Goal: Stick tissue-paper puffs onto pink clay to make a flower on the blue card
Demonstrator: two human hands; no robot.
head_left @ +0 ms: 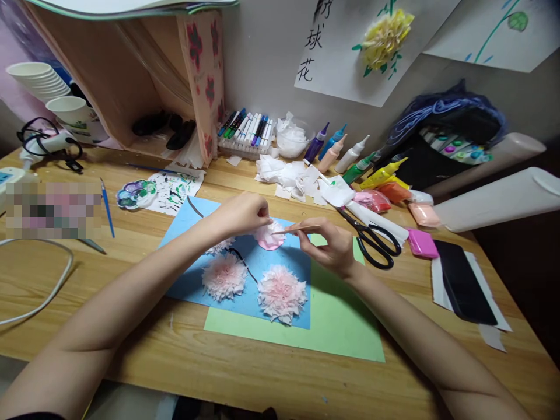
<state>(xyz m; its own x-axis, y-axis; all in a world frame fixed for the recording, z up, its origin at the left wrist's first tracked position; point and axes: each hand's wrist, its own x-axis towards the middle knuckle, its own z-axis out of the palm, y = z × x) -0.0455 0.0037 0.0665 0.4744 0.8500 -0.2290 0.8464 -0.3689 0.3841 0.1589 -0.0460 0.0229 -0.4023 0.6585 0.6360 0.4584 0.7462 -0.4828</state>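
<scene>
My left hand (245, 214) is closed in a pinch, its fingertips at a piece of white tissue paper (276, 228) over a pink round base (270, 242). Between the fingers of my right hand (330, 244) is a thin wooden stick (294, 228), its tip touching the tissue. Under both hands lies a blue sheet (184, 291) with dark painted branch lines. Two full pale-pink paper flowers, one left (224, 276) and one right (282, 294), rest on it. My left forearm partly covers another flower (220, 245).
A green sheet (345, 332) lies beneath the blue one. Black-handled scissors (378, 245) and a phone (466, 283) are to the right. Behind are white tissue scraps (284, 174), several paint bottles (332, 153) and markers (249, 129). Paper cups (67, 111) stand at left.
</scene>
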